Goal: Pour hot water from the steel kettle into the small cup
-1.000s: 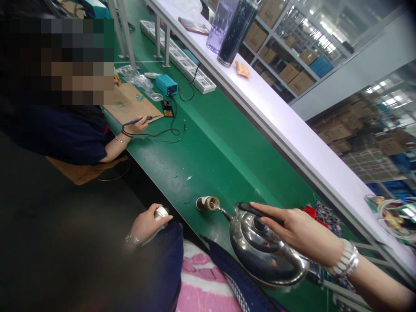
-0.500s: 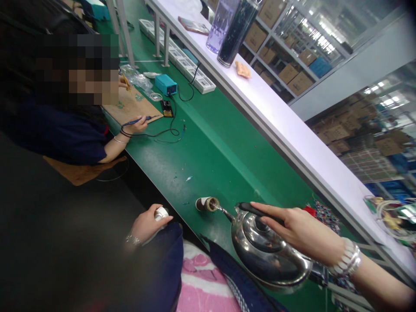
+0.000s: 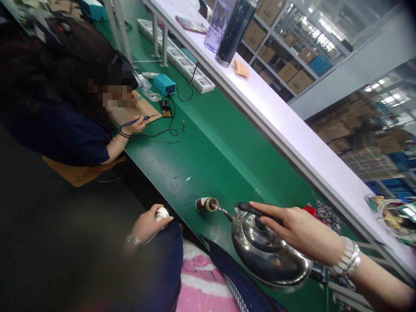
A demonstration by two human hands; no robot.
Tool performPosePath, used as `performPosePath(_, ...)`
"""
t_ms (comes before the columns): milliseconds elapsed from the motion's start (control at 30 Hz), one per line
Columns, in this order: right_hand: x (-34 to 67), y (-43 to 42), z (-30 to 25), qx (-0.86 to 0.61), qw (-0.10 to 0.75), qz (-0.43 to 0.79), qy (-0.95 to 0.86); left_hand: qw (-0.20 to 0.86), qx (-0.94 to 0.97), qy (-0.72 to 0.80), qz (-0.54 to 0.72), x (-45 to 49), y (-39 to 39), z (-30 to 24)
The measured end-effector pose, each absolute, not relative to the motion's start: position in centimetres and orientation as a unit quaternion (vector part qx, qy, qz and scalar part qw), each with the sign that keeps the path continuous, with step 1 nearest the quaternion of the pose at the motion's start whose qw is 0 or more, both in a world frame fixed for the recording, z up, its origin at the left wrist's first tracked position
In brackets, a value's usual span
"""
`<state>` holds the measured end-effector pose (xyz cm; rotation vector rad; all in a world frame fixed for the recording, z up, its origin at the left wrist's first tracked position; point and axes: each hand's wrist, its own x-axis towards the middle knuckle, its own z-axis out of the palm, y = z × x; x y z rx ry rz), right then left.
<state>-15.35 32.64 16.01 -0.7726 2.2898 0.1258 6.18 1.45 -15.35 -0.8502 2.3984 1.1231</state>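
Kettle: a polished steel kettle (image 3: 264, 255) with a domed lid and a black handle (image 3: 256, 209), tilted forward, its body reflecting the room.
Spout: a thin metal spout (image 3: 224, 211), its tip at the mouth of a small brown cylinder (image 3: 206, 204).
Cylinder: dark brown with a white patch, lying on its side on the green bench (image 3: 208, 160), open end toward the spout. Whether anything flows into it is too small to tell.
Right hand: the right hand (image 3: 302, 229), wearing a white beaded bracelet, closed over the black handle, fingers stretched along it.
Left hand: the left hand (image 3: 147, 224), with a silver bracelet, curled shut around a small white object (image 3: 161, 213) near the bench edge.
Below: a navy cloth (image 3: 165, 264) and a pink blanket (image 3: 201, 286).
Co-worker: a person in navy (image 3: 61, 134) further along the bench, one hand (image 3: 137, 125) gripping a blue soldering iron (image 3: 133, 122) over a brown board (image 3: 139, 113).
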Motion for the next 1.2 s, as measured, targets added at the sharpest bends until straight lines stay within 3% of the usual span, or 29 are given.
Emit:
performPosePath(333, -14.0, 37.1, 13.7, -0.227, 0.358, -0.057, 0.904, 0.179, -0.295, 0.849, 0.400, 6.3, 2.0, -14.7)
performPosePath(800, -9.9, 53.2, -0.1, 0.021, 0.290, -0.249, 0.924, 0.123, -0.202, 0.892, 0.385, 2.4, 6.5, -10.9)
performPosePath(1200, -6.8, 60.0, -6.5, 0.165, 0.220, -0.275, 0.921, 0.099, -0.012, 0.960, 0.263, -8.4, 17.0, -7.4)
